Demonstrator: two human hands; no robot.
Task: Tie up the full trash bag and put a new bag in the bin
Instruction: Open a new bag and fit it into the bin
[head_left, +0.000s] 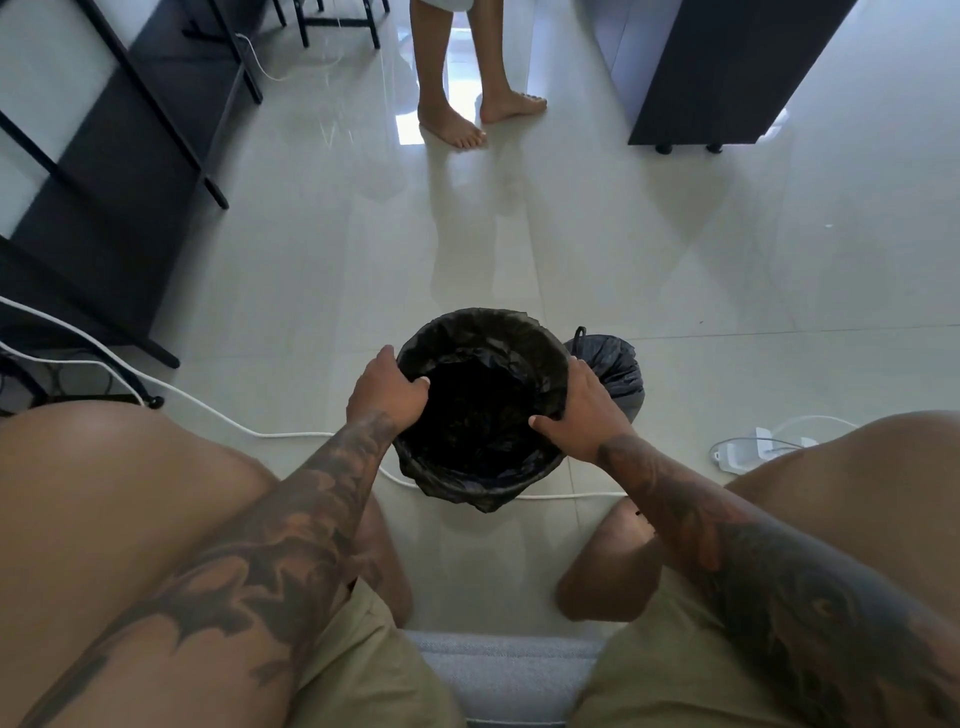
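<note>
A glossy black plastic bin liner (480, 332) covers the round bin, its inside nearly pure black. Just beside it sits a tied black plastic trash bag (615, 364), dark with greyish sheen on its creases. The pale cream glossy tiled floor (519, 234) shows thin grout lines and white reflections. A white cable (291, 434) and a white plug adapter (748, 449) lie on it. Both forearms carry dark grey-black tattoo patterns; the shorts are khaki. The furniture at the floor's far corners is black.
</note>
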